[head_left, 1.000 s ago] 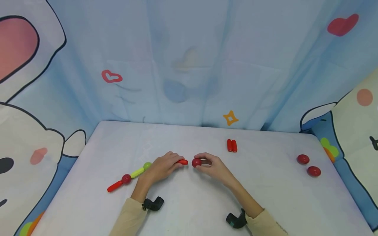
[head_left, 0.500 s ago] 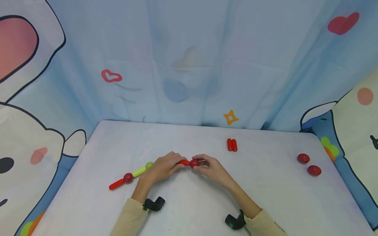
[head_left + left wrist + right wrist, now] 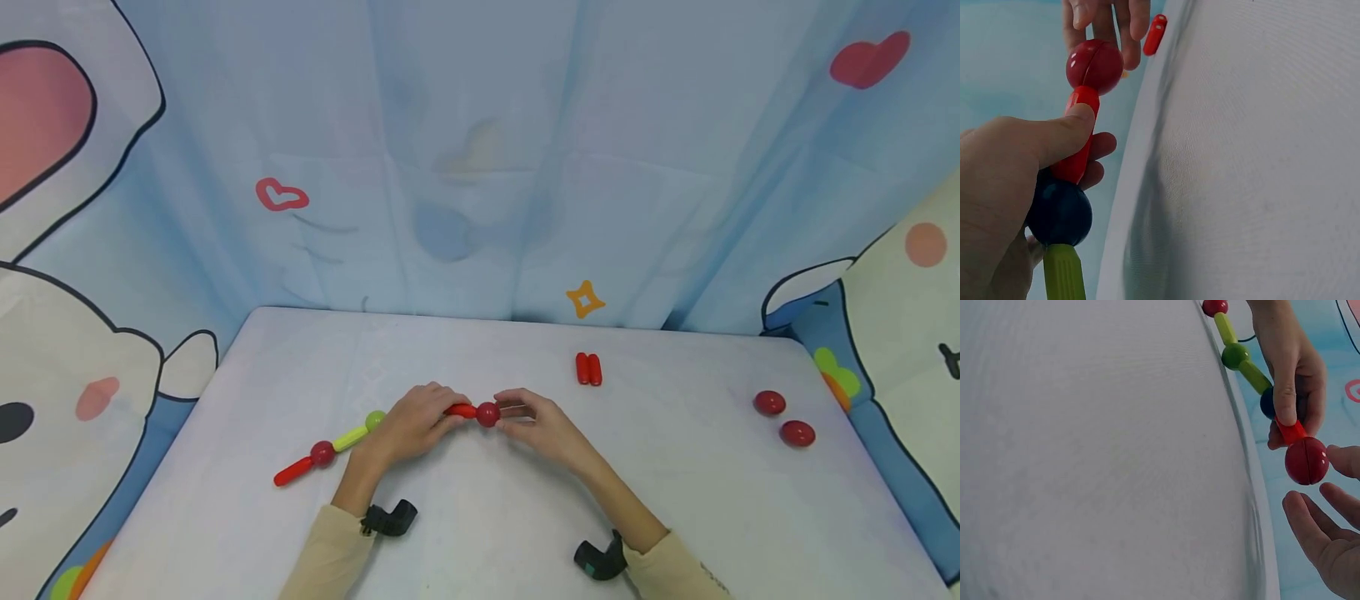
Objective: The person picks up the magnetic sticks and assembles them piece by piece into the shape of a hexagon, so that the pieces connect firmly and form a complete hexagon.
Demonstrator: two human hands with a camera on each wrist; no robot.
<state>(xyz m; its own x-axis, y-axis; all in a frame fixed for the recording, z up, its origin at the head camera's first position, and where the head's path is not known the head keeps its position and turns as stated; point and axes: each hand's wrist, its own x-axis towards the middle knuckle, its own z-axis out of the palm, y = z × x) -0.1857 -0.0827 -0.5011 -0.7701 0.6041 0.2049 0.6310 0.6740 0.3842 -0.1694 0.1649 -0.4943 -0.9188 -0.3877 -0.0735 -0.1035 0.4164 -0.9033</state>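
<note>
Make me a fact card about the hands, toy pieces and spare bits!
Right hand: fingers spread beside the front red ball; touching unclear
Left hand: pinches the front red stick
Next along: blue ball, yellow-green stick, green ball, second yellow-green stick, second red ball, last red stick
Spare sticks: two red, near the table's far edge
Spare round pieces: two red, table's right side

My left arm [image 3: 353, 492] and right arm [image 3: 624, 504] reach forward and slant in toward each other, with more bare forearm past the sleeve [image 3: 671, 571] on the right. My left hand [image 3: 415, 425] is back-up in a grip, its thumb [image 3: 1063, 137] pressed along the near side, two fingertips showing on the far side. My right hand [image 3: 545, 431] faces it, near but apart, its fingers [image 3: 1304, 525] spread and only slightly bent; whether a fingertip touches, I can't tell.
</note>
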